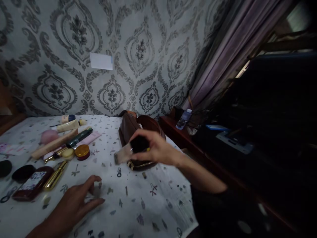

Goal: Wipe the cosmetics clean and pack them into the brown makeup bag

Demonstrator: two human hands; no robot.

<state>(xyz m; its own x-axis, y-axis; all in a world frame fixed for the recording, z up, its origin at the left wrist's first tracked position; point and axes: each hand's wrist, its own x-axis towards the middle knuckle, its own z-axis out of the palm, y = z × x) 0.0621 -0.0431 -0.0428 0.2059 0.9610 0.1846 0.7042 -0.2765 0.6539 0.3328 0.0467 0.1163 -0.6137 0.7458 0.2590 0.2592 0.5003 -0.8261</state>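
Head view, read like a clock face: near the middle, a small see-through and black thing (123, 154), smeared by blur. Gripped by the right hand (158, 147), with fingers closed around the black end, some above and some below. Clear end out past the fingertips, pointing to about eight o'clock. Right behind it, a brown bag (128, 127); too blurry to tell if touching.

At seven o'clock, the left hand (76, 201), low over the white cloth (141, 215). Finger and thumb bent and wide apart, with tips pointing to about two o'clock. A pale blur in the gap, too smeared to name. Well apart from the right hand.

From eight to ten o'clock, lots of little things on the cloth: a dark red bottle (32, 185) with a gold tube (56, 175) just beside it, a round orange-brown jar (82, 152), a dark green tube (79, 137), a light pink tube (89, 138) and a soft pink ball (49, 136).

At two o'clock, a clear bottle (184, 119) on a red-brown ledge (173, 129). Up at eleven o'clock, a white card (101, 61) on the wall.
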